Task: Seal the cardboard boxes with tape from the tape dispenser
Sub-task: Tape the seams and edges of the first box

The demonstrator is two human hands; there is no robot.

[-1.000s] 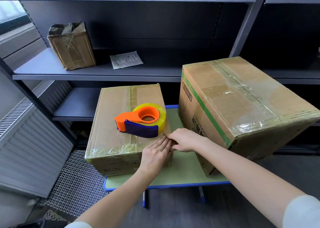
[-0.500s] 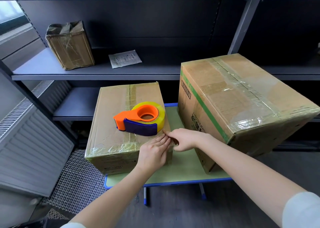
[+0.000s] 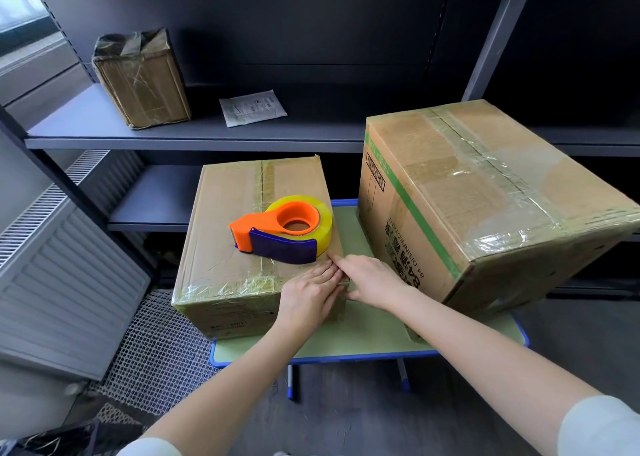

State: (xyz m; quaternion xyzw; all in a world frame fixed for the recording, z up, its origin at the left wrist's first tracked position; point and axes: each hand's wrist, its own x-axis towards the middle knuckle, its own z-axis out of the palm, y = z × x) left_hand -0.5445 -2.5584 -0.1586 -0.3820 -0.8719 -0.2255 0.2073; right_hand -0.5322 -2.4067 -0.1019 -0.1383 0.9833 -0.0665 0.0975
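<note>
Smoothing tape at the small cardboard box's (image 3: 225, 213) near right corner.
It and the large cardboard box (image 3: 485, 195) already look taped. The tape dispenser (image 3: 282, 228) lies idle on the small one. The left hand (image 3: 308, 296) presses flat with straight fingers. I can't tell whether the right hand (image 3: 372, 279) is pinching or pressing. Both hands have stayed at that corner.

Left hand (image 3: 308, 299) and right hand (image 3: 373, 280) hide small box (image 3: 225, 213) near-right corner; large box (image 3: 485, 195) clipped at right edge; leaflet (image 3: 252, 107) print illegible.
</note>
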